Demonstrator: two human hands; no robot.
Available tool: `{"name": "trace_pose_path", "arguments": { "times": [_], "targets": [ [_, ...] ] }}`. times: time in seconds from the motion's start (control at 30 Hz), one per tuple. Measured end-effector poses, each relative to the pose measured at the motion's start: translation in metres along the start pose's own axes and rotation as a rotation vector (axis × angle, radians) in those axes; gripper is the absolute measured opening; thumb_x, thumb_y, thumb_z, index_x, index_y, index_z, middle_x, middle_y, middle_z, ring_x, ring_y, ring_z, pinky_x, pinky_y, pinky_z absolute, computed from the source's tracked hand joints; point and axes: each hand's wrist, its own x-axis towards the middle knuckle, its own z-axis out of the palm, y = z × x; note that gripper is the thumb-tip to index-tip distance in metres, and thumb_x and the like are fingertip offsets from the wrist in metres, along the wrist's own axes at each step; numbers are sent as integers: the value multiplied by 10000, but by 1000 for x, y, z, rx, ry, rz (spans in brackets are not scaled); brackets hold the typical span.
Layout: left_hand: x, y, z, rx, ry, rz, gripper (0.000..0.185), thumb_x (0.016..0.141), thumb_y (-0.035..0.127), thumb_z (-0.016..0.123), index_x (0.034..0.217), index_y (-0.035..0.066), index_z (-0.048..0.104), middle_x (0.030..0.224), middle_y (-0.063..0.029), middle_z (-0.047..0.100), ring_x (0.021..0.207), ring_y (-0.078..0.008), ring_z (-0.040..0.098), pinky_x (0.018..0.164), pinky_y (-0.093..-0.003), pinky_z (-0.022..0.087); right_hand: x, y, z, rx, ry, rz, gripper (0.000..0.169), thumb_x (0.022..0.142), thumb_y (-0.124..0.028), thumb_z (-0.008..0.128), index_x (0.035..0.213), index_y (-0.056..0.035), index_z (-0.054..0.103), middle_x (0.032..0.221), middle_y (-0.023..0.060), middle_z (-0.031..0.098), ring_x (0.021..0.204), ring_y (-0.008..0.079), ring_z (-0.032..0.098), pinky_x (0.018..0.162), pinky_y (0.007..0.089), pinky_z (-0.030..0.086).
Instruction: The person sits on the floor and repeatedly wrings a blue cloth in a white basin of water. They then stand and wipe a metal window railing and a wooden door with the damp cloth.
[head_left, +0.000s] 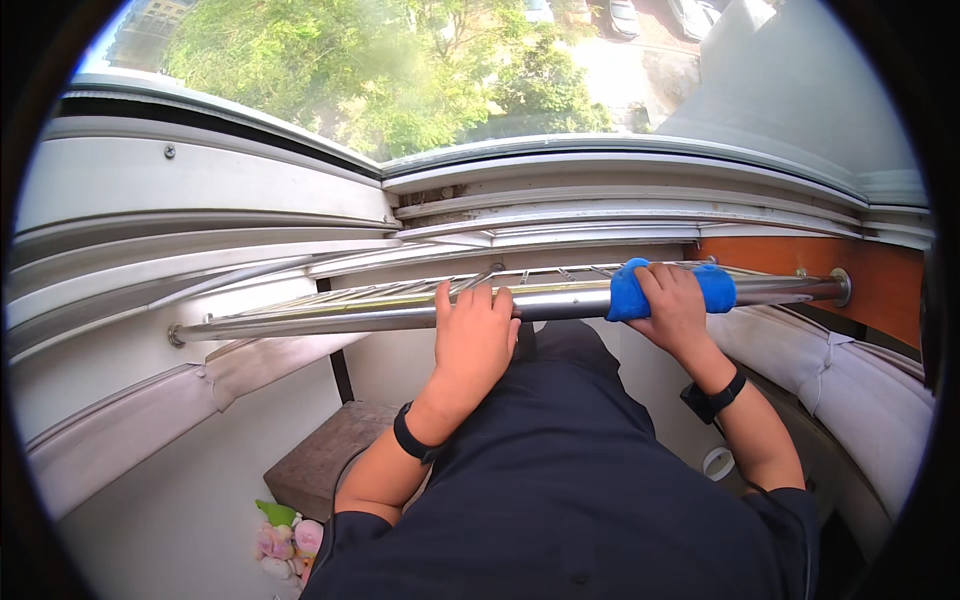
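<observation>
A polished metal rail (559, 301) spans the window opening in front of me, with thinner metal bars (262, 303) behind it. My right hand (673, 304) presses a blue cloth (628, 291) around the rail, right of the middle. The cloth drapes over the top and front of the tube. Left of it, my left hand (474, 334) hooks its fingers over the bare rail, its thumb near the front side. Both palms' undersides are hidden.
Beyond the rail lie white window tracks (570, 217) and glass, with trees (390, 67) and parked cars far below. Gathered pale curtains (817, 367) hang at both sides. A brown box (330, 454) and plush toys (289, 540) are low at the left.
</observation>
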Motion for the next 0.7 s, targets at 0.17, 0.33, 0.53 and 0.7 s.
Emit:
{"name": "trace_pose_path", "arguments": {
  "times": [0.17,0.33,0.53,0.7],
  "targets": [
    [-27,-7,-12,-301,79,-92,412,871,84,661,1277,102,595,1120,-87,653,1060,-290,626,1093,-529,349,70,-100,37,70,-155,-269,582,633,-245,868,1086,-82,539,1011,94,612,929,276,641,789,379,532],
    [-51,-34,-17,-259,134,-162,385,858,90,671,1240,83,619,1185,-104,634,1141,-298,586,1090,-513,342,79,-124,58,75,-107,-285,628,637,-257,870,1148,-82,551,1002,82,613,921,272,642,787,369,535],
    [-52,-83,-12,-273,82,24,354,864,143,699,1209,92,639,1148,-79,653,1117,-281,601,1099,-516,342,78,-135,50,28,-42,-215,595,618,-250,868,1107,-109,560,947,66,613,867,260,651,747,379,535],
    [-48,-143,-37,-238,9,260,313,881,170,690,1185,106,652,1136,-69,669,1084,-267,617,1109,-543,333,90,-176,66,-2,-35,-122,558,609,-230,852,1078,-116,571,974,75,634,896,280,666,767,397,544]
  ]
}}
